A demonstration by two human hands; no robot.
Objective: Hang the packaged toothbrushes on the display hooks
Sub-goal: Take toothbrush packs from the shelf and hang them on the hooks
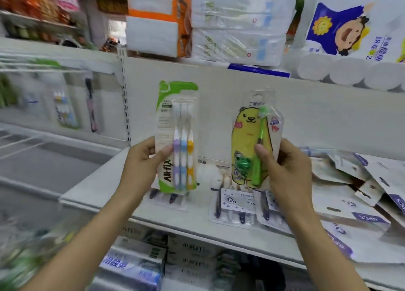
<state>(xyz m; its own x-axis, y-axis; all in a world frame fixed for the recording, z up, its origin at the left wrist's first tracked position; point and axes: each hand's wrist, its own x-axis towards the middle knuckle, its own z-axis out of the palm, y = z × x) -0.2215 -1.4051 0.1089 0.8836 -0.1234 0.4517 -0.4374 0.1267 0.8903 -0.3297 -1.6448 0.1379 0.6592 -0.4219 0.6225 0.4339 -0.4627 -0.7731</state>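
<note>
Holding two packs up in front of the white back panel [219, 89], the person is at the carrying step; nothing is hung yet, I judge. In the head view, the left hand [144, 159] pinches the green-and-white card pack of three toothbrushes [177, 137] at its lower left edge, thumb on the front. To the right of this pack, well apart from it, the right hand [282, 168] grips the clear blister pack with a yellow bear and a green toothbrush [254, 141], thumb pressed on the front. Both packs stand upright, with their hang holes at the top. Below them, on the white shelf [105, 181], more packaged toothbrushes with dark handles [236, 205] lie flat. Far left of the three-brush pack, blurred packs [65, 113] hang on the display. No hook is clearly visible near the hands. The next move calls for finding a free hook and sliding one pack's top hole over it.
</note>
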